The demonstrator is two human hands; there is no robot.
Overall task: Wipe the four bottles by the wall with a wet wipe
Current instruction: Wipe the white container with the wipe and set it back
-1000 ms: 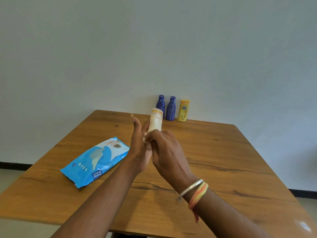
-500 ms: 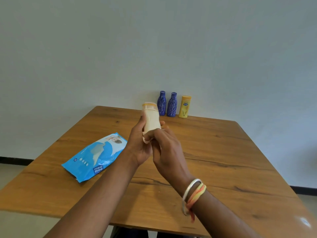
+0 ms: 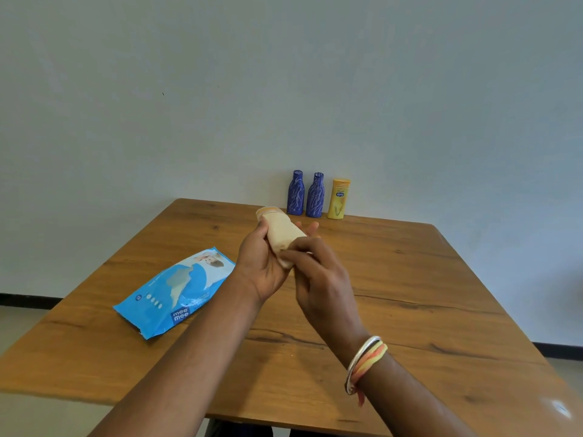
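Cream bottle [image 3: 268,212] lies tilted in the left hand [image 3: 262,266], whose fingers and thumb curl round its body, cap end pointing away from the palm. A wet wipe [image 3: 282,239] wraps most of it. The right hand [image 3: 318,279], just beside the left, pinches the wipe at the bottle's lower end with its fingertips. Both hover above the bench [image 3: 410,294].

Risks, as I judge them: the damp wrap makes the body slick, so a slack left-hand grip could let the bottle slide out and drop. The wipe may also bunch low and miss the cap band (it shows bare now). Beyond the hands, a first blue bottle [image 3: 295,193], a second blue bottle [image 3: 315,194] and a yellow bottle [image 3: 339,199] stand upright, close together against the wall [image 3: 284,89]. A careless reach could topple the row.

The bench is brown wood with visible grain, and a blue wipes pack [image 3: 176,291] lies outward of the left hand. The wall is plain and pale, with a dark skirting [image 3: 28,300] at its foot.
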